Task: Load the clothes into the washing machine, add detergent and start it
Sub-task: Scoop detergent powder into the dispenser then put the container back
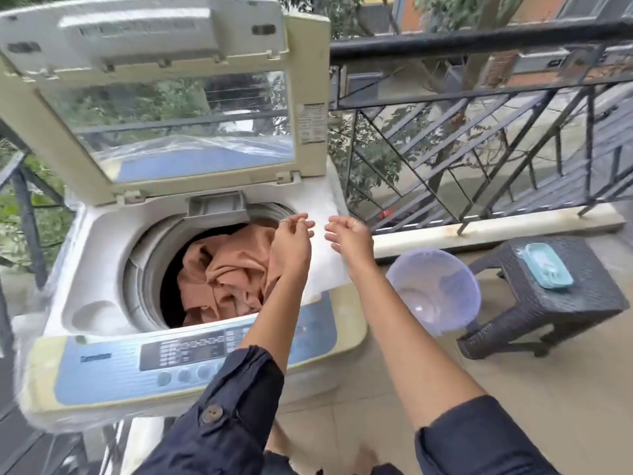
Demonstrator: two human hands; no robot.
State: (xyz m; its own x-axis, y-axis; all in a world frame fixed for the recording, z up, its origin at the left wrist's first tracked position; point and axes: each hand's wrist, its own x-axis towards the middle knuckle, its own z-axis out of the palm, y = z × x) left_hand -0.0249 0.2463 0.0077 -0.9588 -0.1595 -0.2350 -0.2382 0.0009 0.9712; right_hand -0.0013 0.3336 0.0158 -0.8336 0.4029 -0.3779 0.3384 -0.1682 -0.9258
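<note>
A top-loading washing machine (102, 255) stands with its lid (161, 97) raised. Brown clothes (226, 269) fill the drum. My left hand (291, 238) hovers over the drum's right rim, fingers loosely bent, holding nothing. My right hand (349, 238) is beside it over the machine's white right top edge, fingers relaxed and empty. The detergent drawer slot (217, 204) sits at the back of the opening. The control panel (191, 354) with buttons runs along the front.
A lilac plastic basin (433, 289) sits on the floor right of the machine. A dark wicker stool (548, 296) carries a teal soap dish (548, 265). A black metal railing (479, 138) bounds the balcony behind.
</note>
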